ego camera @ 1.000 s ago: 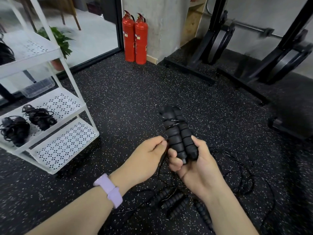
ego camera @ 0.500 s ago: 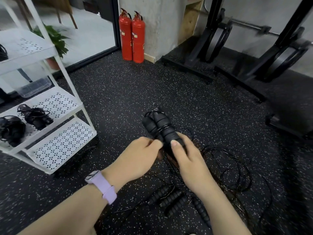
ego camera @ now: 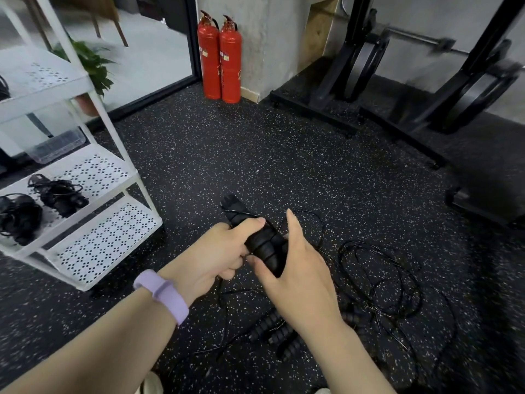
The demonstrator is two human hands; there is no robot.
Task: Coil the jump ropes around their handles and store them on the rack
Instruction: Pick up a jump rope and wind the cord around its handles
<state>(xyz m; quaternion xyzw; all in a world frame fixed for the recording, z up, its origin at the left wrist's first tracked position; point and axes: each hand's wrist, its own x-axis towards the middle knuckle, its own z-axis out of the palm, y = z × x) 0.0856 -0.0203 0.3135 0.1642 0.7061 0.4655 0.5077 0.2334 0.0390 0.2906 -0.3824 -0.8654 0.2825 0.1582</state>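
Observation:
A pair of black ribbed jump-rope handles (ego camera: 262,240) is held together in front of me, pointing up and to the left, with thin black cord wound round their upper part. My left hand (ego camera: 218,257) grips the handles from the left, thumb on top. My right hand (ego camera: 295,263) cups their lower end, index finger stretched out. Loose black cord (ego camera: 380,277) lies in loops on the floor to the right. More ribbed handles (ego camera: 275,328) lie on the floor under my right wrist. The white rack (ego camera: 133,183) stands at the left, with two coiled ropes (ego camera: 56,194) on its middle shelf.
Two red fire extinguishers (ego camera: 220,58) stand against a concrete pillar at the back. Black weight-rack frames (ego camera: 397,109) with plates fill the back right. A potted plant (ego camera: 91,66) sits behind the rack. The rack's perforated bottom shelf (ego camera: 105,240) holds nothing.
The handle bundle has tilted from upright to leaning left and dropped lower. My left hand moved from beside the handles to gripping them. My right hand loosened to cupping the lower end.

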